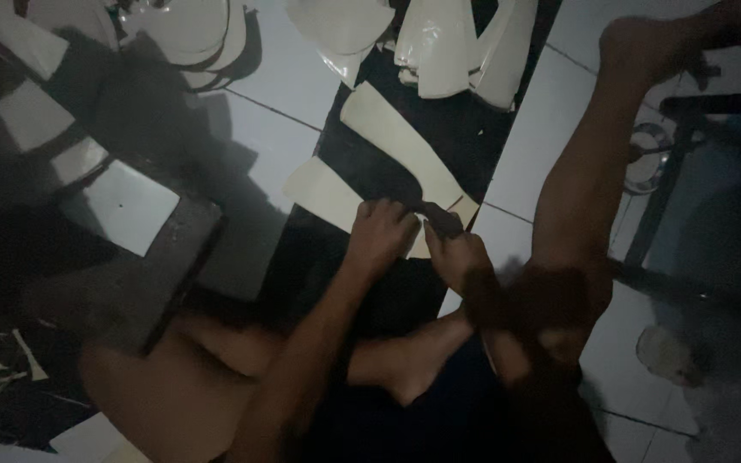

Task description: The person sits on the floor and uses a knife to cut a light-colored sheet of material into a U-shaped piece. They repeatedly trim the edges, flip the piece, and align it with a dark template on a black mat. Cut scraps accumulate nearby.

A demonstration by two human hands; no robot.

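Observation:
My left hand presses down on a cream-coloured cut panel that lies on a black sheet on the floor. My right hand is closed around a small dark tool, too dim to identify, at the panel's right end. A second long cream strip lies just beyond both hands, angled from upper left to lower right. My legs are bent around the work; the right leg stretches up to the right.
A pile of pale cut pieces sits at the top on the black sheet, more at the top left. A dark block with a white sheet stands left. White floor tiles, a round metal object and dark furniture at right.

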